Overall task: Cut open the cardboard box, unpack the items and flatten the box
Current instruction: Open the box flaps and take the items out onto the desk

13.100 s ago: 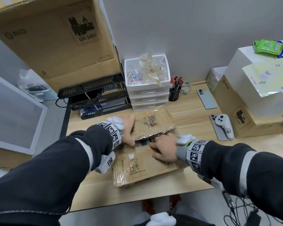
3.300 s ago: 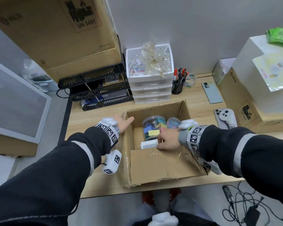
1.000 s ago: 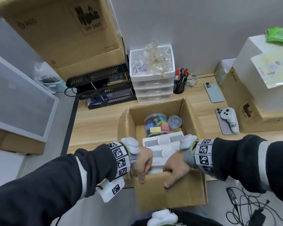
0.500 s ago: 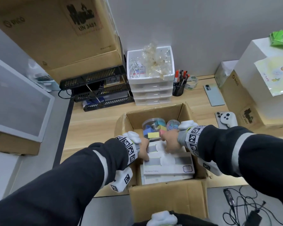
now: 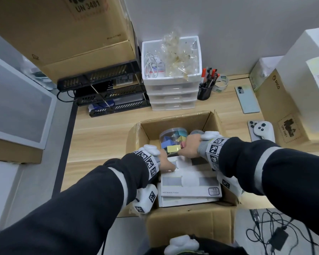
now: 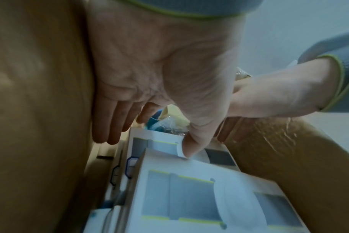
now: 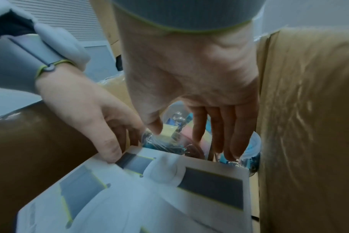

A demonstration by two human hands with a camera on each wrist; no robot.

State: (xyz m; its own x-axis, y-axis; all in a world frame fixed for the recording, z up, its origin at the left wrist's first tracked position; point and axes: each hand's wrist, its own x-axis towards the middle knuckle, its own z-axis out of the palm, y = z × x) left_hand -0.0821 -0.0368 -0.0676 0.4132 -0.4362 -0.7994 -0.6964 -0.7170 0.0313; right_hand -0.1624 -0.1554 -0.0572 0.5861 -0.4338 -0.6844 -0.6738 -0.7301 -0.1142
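An open cardboard box (image 5: 175,117) stands on the wooden desk with its flaps folded out. Inside lie stacked white product boxes (image 5: 190,188), and behind them a clear jar of coloured pieces (image 5: 173,138) and a smaller jar (image 5: 195,132). My left hand (image 5: 166,163) is at the far left corner of the top white box (image 6: 189,197). Its thumb (image 6: 186,149) presses on the lid, and its fingers (image 6: 104,134) run down beside the cardboard wall. My right hand (image 5: 189,149) reaches straight fingers (image 7: 225,141) down behind the white box's far edge, against the jars. Its thumb holds nothing.
A white drawer unit (image 5: 171,85), a pen cup (image 5: 204,91), a tape roll (image 5: 220,83) and a phone (image 5: 247,98) stand behind the box. A controller (image 5: 261,128) and a brown carton (image 5: 276,107) sit to the right. Black trays (image 5: 107,96) are at the back left. Cables (image 5: 271,232) lie on the floor.
A second ago both hands pressed down the near flap. They have since moved forward into the box to the far edge of the top white box.
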